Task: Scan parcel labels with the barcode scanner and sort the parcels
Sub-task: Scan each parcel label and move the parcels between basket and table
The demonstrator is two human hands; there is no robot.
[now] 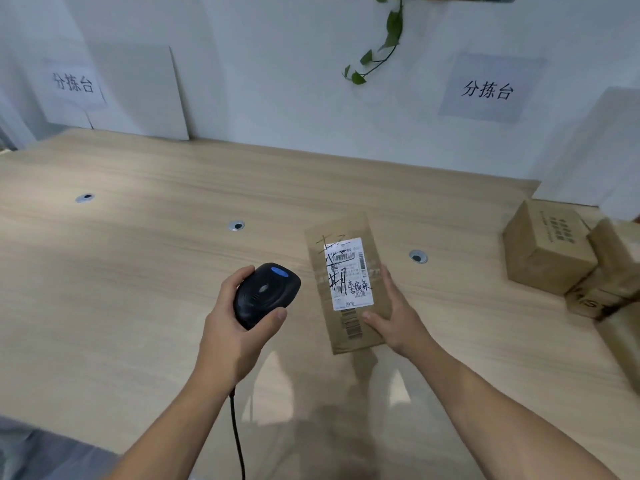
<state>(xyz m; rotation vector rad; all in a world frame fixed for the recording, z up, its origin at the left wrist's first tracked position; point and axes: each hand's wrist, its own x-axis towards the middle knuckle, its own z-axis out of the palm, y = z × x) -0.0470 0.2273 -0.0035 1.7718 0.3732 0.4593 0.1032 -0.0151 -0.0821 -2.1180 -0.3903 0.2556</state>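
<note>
a: what are the person's hands doing?

b: the left hand (pixel 235 327) is wrapped around a black barcode scanner (pixel 266 292), thumb across its near side. its blue-buttoned head points away toward the far right, so the beam can probably reach the label. a dark cable (pixel 237 438) hangs down from it past the wrist.

a: and the parcel?

b: a flat brown parcel (pixel 346 282) sits just right of the scanner, near the middle of the pale wooden table (pixel 138 271). the right hand (pixel 398 317) holds it by its right edge, thumb pressing the top face and fingers running along the side. this keeps the white label (pixel 348 273) face up and uncovered. a shadow below suggests the parcel is lifted slightly.

a: anything else nearby?

b: cardboard boxes (pixel 547 247) are stacked at the far right edge, well apart from the hands. they may be parcels waiting or already sorted. a paper sign (pixel 486 90) hangs on the wall behind.
</note>
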